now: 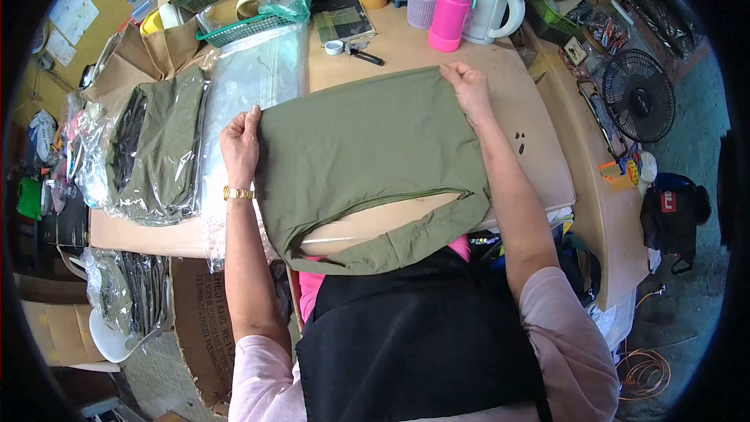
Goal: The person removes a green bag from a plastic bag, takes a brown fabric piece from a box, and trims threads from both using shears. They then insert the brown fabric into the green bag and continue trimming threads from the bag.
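An olive green cloth piece (359,137) is spread out over the table's front part, with a long curved opening near its lower edge through which the tabletop shows. My left hand (241,141) pinches its upper left corner, and a gold watch is on that wrist. At the upper right corner my right hand (467,90) pinches the fabric between thumb and fingers. The cloth's lower band hangs at the table edge, against the black apron (414,336). Left of the cloth lie flat clear plastic bags (262,62) and a folded green garment in clear plastic (160,148).
Behind the cloth are a small cutter (363,53), a pink bottle (448,19), a kettle (488,0) and a green basket (242,31). A cardboard box (205,320) stands below the table at left. A black fan (639,98) is at the right.
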A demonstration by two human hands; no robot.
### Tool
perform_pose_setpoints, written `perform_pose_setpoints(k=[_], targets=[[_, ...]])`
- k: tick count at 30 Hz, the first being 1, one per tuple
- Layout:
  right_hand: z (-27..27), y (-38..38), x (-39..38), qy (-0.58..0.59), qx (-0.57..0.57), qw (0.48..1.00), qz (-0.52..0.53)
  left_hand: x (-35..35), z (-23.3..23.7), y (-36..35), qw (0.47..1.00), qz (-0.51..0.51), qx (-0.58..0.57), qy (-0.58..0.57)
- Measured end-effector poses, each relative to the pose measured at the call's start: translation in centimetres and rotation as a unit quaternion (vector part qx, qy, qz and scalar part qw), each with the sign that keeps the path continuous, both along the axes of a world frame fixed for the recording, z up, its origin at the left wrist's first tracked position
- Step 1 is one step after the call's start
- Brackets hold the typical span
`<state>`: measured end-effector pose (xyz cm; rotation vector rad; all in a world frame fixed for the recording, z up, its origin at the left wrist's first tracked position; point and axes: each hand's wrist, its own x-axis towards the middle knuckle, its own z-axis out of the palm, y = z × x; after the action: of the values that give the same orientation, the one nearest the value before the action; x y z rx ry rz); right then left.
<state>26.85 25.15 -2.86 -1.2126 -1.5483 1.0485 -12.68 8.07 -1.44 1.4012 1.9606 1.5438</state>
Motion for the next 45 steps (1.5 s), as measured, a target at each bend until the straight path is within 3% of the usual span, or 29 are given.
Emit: perform_pose_setpoints(k=[2,3,4,5,6,7,9,11,12,13,15,18,20,21,22,23,25,26,29,30,32,36,40,43,45], targets=[[0.4,-0.7,0.6,-0.021,0.108,0.991,-0.077,-1.3,-1.2,0.1,0.987,0.082,0.128,0.046],[0.8,-0.5,2.5,-0.001,0.108,0.981,-0.163,-5.6,-3.3,0.3,0.975,0.181,0.125,-0.003],[1.1,-0.1,5.1,0.019,0.11,0.962,-0.249,-8.6,-2.9,-1.1,0.968,0.159,0.184,-0.063],[1.2,0.6,7.9,0.124,0.071,0.969,-0.2,-8.9,-0.4,-3.0,0.96,0.204,0.162,-0.1],[1.0,0.9,9.5,0.227,0.028,0.962,-0.149,-10.9,-0.2,-3.5,0.959,0.156,0.198,-0.131],[0.8,0.6,9.4,0.226,0.025,0.962,-0.15,-10.3,1.6,-4.3,0.963,0.13,0.178,-0.158],[1.2,-0.1,9.0,0.189,0.018,0.98,-0.053,-7.3,2.8,-4.1,0.993,0.093,0.075,-0.01],[1.4,-0.8,6.7,0.173,0.027,0.984,-0.039,-1.7,2.9,-2.7,0.999,-0.031,-0.015,0.029],[1.2,-0.7,5.9,0.17,0.025,0.985,-0.015,-0.7,0.7,-1.4,0.992,-0.047,-0.097,0.068],[1.1,-0.7,5.2,0.167,0.024,0.986,0.009,1.7,0.4,-1.3,0.985,-0.091,-0.147,0.028],[2.6,-1.9,3.8,0.193,0.008,0.981,0.024,4.4,-1.5,-0.8,0.975,-0.07,-0.143,0.153],[3.9,-1.5,3.2,0.184,0.016,0.98,0.07,5.3,-0.1,-2.1,0.987,-0.098,-0.118,0.04],[4.8,-0.9,3.1,0.088,0.121,0.989,-0.017,5.0,2.0,-5.2,0.994,-0.082,-0.075,-0.021],[5.5,-1.5,2.6,0.088,0.119,0.989,-0.019,5.2,3.9,-7.2,0.992,-0.002,-0.113,0.061],[6.5,-2.6,1.8,0.04,0.213,0.974,-0.066,4.6,3.9,-8.6,0.954,0.057,-0.014,0.295],[7.3,-3.8,1.3,-0.008,0.303,0.947,-0.108,5.6,5.5,-9.7,0.943,0.099,-0.053,0.312],[7.9,-8.2,1.3,-0.053,0.206,0.977,0.004,5.9,5.3,-10.9,0.949,-0.044,-0.007,0.311],[8.0,-11.3,0.4,-0.042,0.106,0.991,0.067,6.7,5.3,-11.4,0.967,-0.125,-0.094,0.201],[6.2,-17.5,-0.5,-0.242,-0.007,0.94,0.241,7.9,4.4,-12.3,0.915,-0.138,-0.117,0.362],[5.2,-18.6,-0.8,-0.241,-0.007,0.939,0.244,7.6,3.6,-12.0,0.915,-0.136,-0.12,0.361],[2.1,-19.9,-1.1,-0.389,0.247,0.877,0.136,6.3,1.0,-11.4,0.923,-0.095,-0.107,0.358],[-0.4,-18.2,0.9,-0.329,0.191,0.907,0.181,3.8,-1.4,-11.7,0.949,-0.118,-0.151,0.249],[-0.1,-17.8,1.3,-0.321,0.182,0.907,0.202,3.1,-1.6,-12.3,0.941,-0.13,-0.139,0.281],[0.7,-17.9,0.4,-0.345,0.171,0.9,0.204,5.4,-0.1,-12.2,0.93,-0.055,-0.138,0.335],[1.5,-18.5,-1.1,-0.365,0.256,0.875,0.189,8.9,1.6,-11.5,0.947,-0.121,-0.025,0.295]])
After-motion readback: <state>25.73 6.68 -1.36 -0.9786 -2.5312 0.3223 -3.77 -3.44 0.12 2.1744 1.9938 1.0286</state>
